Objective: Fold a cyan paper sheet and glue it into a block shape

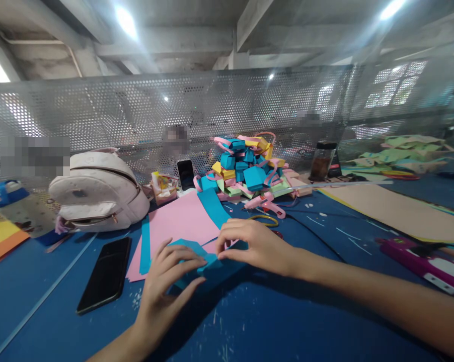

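Observation:
A folded piece of blue paper (212,269) is between my two hands, low over the blue table. My left hand (170,281) holds its left side, with the fingers across the top and the thumb nearer to me. At the right end, the thumb and fingertips of my right hand (249,244) pinch the paper. Part of the piece is hidden behind my fingers. Just beyond lie pink paper sheets (181,216), with blue strips (214,208) on top and along their left edge.
A pink glue gun (265,202) and yellow-handled scissors (267,220) lie past my right hand. Behind stands a pile of coloured paper boxes (245,166). A black phone (105,274) and white backpack (98,193) are left; a purple power strip (425,266) is right.

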Demonstrator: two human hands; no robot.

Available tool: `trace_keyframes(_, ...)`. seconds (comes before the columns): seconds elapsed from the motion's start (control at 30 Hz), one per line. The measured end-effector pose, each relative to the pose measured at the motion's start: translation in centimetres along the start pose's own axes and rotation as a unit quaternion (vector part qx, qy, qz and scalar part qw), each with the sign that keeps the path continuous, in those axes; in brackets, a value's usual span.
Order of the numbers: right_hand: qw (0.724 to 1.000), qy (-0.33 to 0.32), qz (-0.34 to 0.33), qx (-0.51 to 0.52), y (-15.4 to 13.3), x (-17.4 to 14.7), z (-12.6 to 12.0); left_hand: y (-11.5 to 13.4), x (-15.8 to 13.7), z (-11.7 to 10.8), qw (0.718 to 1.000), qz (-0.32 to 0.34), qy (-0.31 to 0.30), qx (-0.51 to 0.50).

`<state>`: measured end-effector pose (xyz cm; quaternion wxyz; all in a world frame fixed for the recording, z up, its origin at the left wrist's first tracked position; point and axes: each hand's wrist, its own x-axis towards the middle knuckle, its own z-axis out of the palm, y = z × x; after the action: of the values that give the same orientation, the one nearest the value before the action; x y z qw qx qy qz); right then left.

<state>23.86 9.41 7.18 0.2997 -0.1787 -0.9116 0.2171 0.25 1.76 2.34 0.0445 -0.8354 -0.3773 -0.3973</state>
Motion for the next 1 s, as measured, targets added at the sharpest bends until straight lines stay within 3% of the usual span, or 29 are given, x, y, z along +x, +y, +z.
trace_keyframes(0.3,0.999,0.04,-0.012,0.03,-0.6,-0.2,1.0,0.2,0.1,0.0,1.0,0.005,0.0,-0.001)
trace_keyframes(1.0,0.993,0.078,-0.091,-0.024,-0.7,-0.9,2.2,0.4,0.3,-0.2,0.999,0.036,-0.004,0.022)
